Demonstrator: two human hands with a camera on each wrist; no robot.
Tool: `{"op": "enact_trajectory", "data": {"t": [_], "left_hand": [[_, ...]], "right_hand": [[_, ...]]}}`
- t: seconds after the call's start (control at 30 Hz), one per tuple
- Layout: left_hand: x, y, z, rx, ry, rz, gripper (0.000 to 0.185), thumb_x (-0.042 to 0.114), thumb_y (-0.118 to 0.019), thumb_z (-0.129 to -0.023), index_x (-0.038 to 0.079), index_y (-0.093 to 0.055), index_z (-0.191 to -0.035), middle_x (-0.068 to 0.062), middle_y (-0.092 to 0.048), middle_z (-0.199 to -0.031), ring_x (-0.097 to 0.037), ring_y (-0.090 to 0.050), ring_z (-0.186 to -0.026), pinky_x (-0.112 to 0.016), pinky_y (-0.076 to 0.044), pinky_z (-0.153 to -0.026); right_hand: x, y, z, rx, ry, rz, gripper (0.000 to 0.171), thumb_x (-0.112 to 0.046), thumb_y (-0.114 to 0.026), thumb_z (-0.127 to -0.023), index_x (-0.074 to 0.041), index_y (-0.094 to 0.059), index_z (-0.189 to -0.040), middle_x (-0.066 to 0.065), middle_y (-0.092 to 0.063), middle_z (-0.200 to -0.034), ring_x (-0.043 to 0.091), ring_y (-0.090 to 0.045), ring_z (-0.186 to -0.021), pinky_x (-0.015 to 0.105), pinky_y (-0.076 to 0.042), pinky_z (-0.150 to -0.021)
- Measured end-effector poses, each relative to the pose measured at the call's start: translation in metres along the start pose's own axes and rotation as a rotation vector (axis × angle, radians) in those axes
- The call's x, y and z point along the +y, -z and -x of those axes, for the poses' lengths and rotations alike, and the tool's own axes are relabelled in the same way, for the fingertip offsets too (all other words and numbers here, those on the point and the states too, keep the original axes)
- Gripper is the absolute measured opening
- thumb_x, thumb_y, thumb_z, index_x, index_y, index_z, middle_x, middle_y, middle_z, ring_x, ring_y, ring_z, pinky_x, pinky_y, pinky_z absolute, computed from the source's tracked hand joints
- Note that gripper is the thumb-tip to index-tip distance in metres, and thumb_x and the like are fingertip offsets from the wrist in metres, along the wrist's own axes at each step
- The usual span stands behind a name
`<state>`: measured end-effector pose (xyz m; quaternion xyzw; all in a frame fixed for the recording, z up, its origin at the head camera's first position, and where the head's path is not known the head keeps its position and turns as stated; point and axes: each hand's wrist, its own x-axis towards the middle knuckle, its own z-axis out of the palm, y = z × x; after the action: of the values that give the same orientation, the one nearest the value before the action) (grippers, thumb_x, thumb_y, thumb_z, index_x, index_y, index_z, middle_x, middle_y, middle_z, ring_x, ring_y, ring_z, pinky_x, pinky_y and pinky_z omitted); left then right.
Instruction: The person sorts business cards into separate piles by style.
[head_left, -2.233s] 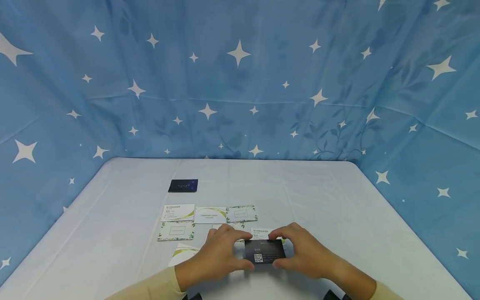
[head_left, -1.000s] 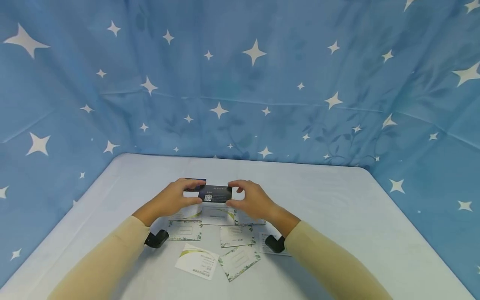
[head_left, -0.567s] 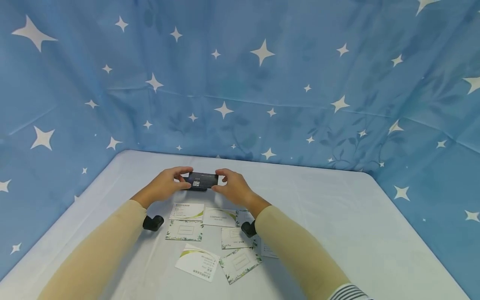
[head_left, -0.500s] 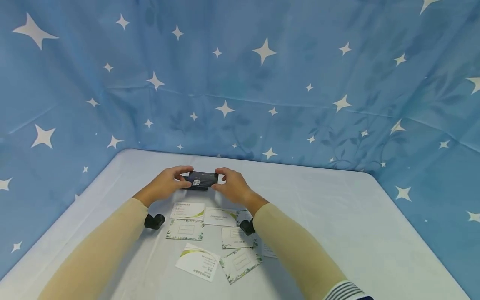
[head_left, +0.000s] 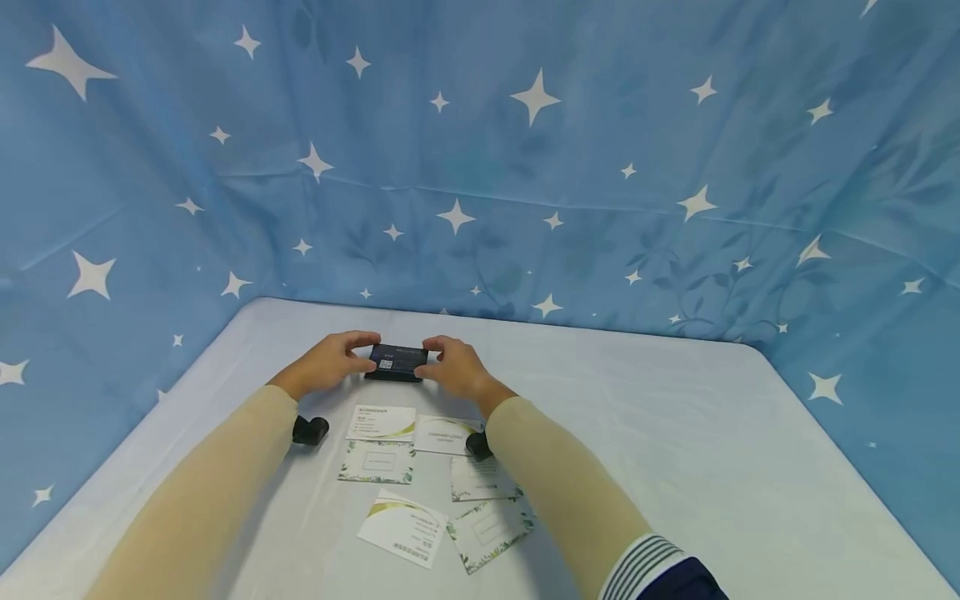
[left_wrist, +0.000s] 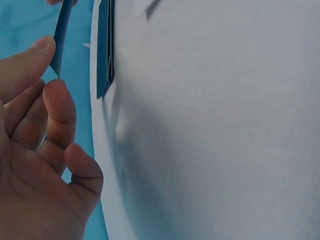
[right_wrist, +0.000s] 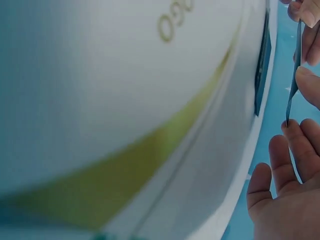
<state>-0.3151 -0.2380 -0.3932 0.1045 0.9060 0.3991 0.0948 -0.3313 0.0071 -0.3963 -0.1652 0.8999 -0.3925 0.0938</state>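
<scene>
**Dark card [head_left: 401, 359] pinched at both ends above a dark pile [left_wrist: 104, 55]**

The dark card is off the table [head_left: 675, 450], near the far edge and toward the far-left corner, with a gap between it and the dark pile in both wrist views. The left hand [head_left: 327, 362] pinches its left end and the right hand [head_left: 459, 367] its right, thumbs and fingertips at the long edges; the hands are apart, the card spanning them. White cards [head_left: 381, 422] with gold curves and leaf-bordered cards [head_left: 378, 462] lie between the pile and the near edge.

It should be very light, springy rather than rigid, and perhaps slick. Squeezing hard could bow it or crease a corner, so a gentle hold near both short ends, clear of the underside, seems best.
</scene>
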Motion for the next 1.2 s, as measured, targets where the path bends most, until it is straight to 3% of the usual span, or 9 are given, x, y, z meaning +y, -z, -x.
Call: {"op": "enact_trajectory", "data": {"t": [0.1,0.27,0.47,0.67,0.87,1.2], "left_hand": [[-0.002,0.001,0.0,-0.024,0.015,0.044,0.062,0.022,-0.066,-0.098,0.005,-0.041,-0.152,-0.018,-0.038,-0.156,-0.042,-0.041,-0.133,-0.054,-0.035,-0.105],[-0.005,0.0,-0.003,-0.039,0.019,0.069,0.067,0.017,-0.068,-0.095,0.003,-0.039,-0.153,-0.02,-0.035,-0.157,-0.042,-0.04,-0.135,-0.054,-0.034,-0.106],[-0.006,-0.005,-0.007,-0.05,0.006,0.003,0.068,0.009,-0.069,-0.092,-0.001,-0.038,-0.152,-0.022,-0.036,-0.155,-0.043,-0.042,-0.134,-0.054,-0.031,-0.109],[-0.005,-0.008,-0.011,-0.025,0.067,-0.068,0.068,0.009,-0.07,-0.091,0.002,-0.04,-0.152,-0.02,-0.036,-0.156,-0.041,-0.033,-0.141,-0.056,-0.024,-0.113],[-0.004,-0.008,-0.009,-0.008,0.096,-0.069,0.065,0.008,-0.069,-0.092,0.0,-0.041,-0.15,-0.022,-0.038,-0.154,-0.042,-0.029,-0.143,-0.056,-0.023,-0.113],[-0.007,-0.01,-0.006,0.013,0.11,-0.081,0.062,0.009,-0.068,-0.093,0.001,-0.043,-0.15,-0.022,-0.039,-0.153,-0.041,-0.028,-0.144,-0.056,-0.022,-0.113]], "right_hand": [[0.0,-0.002,-0.002,-0.007,-0.007,0.007,0.053,-0.026,-0.074,-0.093,-0.013,-0.057,-0.142,0.003,-0.057,-0.14,0.022,-0.054,-0.121,0.038,-0.045,-0.096],[0.0,-0.004,-0.005,-0.003,-0.002,0.029,0.052,-0.025,-0.074,-0.093,-0.012,-0.057,-0.141,0.004,-0.058,-0.14,0.022,-0.056,-0.121,0.038,-0.044,-0.098],[-0.001,-0.005,-0.007,-0.022,-0.014,0.099,0.051,-0.024,-0.074,-0.093,-0.011,-0.058,-0.14,0.005,-0.057,-0.142,0.024,-0.051,-0.13,0.039,-0.037,-0.107],[-0.003,-0.003,-0.008,-0.04,-0.032,0.16,0.063,-0.023,-0.076,-0.091,-0.011,-0.051,-0.147,0.008,-0.05,-0.148,0.027,-0.041,-0.14,0.041,-0.032,-0.112],[-0.002,-0.005,-0.008,-0.042,-0.028,0.175,0.059,-0.017,-0.076,-0.091,-0.005,-0.052,-0.144,0.009,-0.055,-0.142,0.026,-0.046,-0.135,0.038,-0.034,-0.11],[-0.002,-0.012,-0.008,-0.035,-0.045,0.146,0.052,-0.013,-0.075,-0.091,-0.006,-0.057,-0.139,0.007,-0.061,-0.133,0.025,-0.051,-0.129,0.038,-0.038,-0.107]]}}
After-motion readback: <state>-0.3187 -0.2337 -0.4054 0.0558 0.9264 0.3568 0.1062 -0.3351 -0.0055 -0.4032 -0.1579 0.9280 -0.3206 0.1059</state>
